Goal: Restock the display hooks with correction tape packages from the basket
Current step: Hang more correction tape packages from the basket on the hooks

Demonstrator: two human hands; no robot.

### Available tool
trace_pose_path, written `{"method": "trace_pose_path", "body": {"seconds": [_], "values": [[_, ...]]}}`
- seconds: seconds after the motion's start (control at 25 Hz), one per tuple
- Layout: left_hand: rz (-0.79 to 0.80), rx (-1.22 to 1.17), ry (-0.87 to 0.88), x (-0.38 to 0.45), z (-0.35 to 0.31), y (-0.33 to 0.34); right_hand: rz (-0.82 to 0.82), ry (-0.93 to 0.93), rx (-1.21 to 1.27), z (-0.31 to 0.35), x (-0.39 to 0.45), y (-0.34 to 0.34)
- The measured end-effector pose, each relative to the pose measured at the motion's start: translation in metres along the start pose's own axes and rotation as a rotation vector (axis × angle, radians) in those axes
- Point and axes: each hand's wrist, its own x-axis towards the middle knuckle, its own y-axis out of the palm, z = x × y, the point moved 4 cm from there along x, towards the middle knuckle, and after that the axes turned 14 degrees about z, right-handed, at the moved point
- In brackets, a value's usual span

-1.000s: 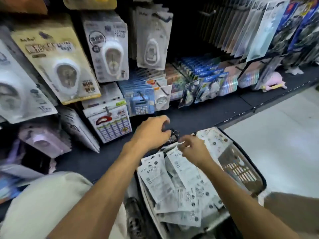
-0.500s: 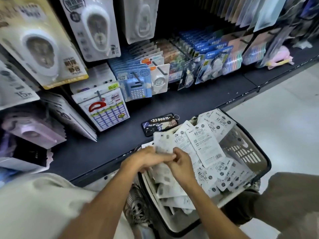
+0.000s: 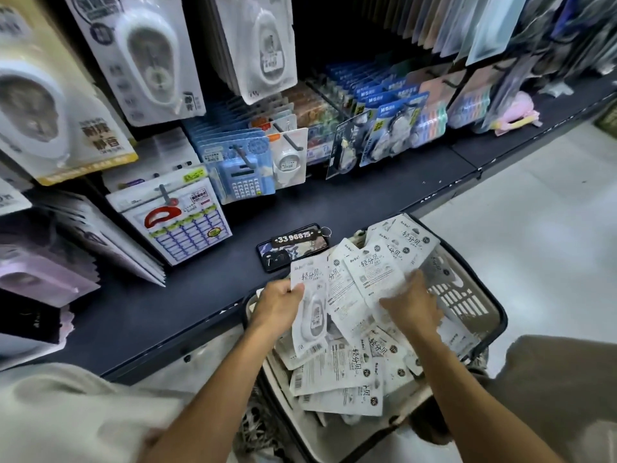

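Basket (image 3: 467, 299), lower centre-right of frame: pale plastic, dark rim, heaped with white correction tape packages (image 3: 337, 369), most lying back-side up.
Left hand (image 3: 277, 307), centre of frame: fingers and thumb pinched on the left edge of one upright package (image 3: 309, 315), front side showing the white dispenser.
Right hand (image 3: 412, 304), just right of it: fingers curled round the lower edge of a fanned bunch of packages (image 3: 374, 279) raised above the heap; motion-blurred.
Hands apart, each holding its own stock.
Dark shelf (image 3: 200, 295), across the middle: a phone (image 3: 290, 245) with a numbered tag lay flat on it, just above the basket.
Display hooks (image 3: 283, 132), upper half: hung with calculator cards (image 3: 240, 175), label sheets (image 3: 180, 222) and large correction tape blister packs (image 3: 150, 58).
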Motion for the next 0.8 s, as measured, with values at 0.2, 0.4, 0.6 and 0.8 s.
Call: {"method": "trace_pose_path", "body": {"seconds": [0.2, 0.4, 0.6, 0.8], "values": [[0.029, -0.073, -0.016, 0.009, 0.003, 0.028, -0.076, -0.386, 0.099, 0.025, -0.037, 0.007], [0.171, -0.496, -0.001, 0.015, 0.016, 0.044, 0.509, -0.655, 0.417, 0.057, -0.071, 0.057], [0.171, -0.567, -0.082, 0.011, 0.035, 0.052, 0.633, -0.442, 0.591, 0.029, -0.054, 0.07], [-0.086, -0.214, -0.17, 0.021, 0.051, 0.056, 0.104, -0.293, 0.127, 0.02, -0.031, 0.056]]}}
